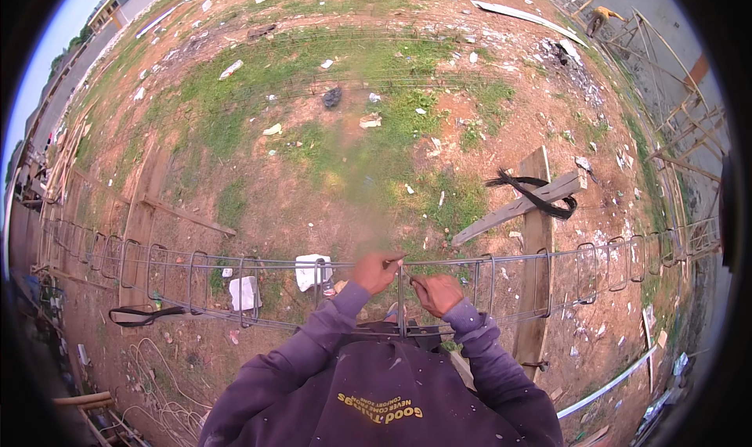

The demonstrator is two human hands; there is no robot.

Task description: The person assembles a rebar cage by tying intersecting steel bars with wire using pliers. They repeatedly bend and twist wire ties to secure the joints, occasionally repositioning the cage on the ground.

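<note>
A long rebar cage (258,264) runs from left to right in front of me, made of thin steel bars with rectangular stirrups along it. My left hand (377,271) is closed at the upper bar, its fingertips meeting beside a stirrup (402,302). On the other side of that stirrup is my right hand (439,293), fingers curled together and pointing at the same joint. Anything small pinched in the right fingers, such as a wire, is too fine to make out. My sleeves and dark purple sweatshirt fill the lower middle.
Wooden supports stand under the cage at left (141,212) and right (536,279). A bundle of black wire (540,196) hangs over a plank (521,207). White blocks (313,272) lie behind the cage. At far right, a person (601,18) is near wooden scaffolding (666,126).
</note>
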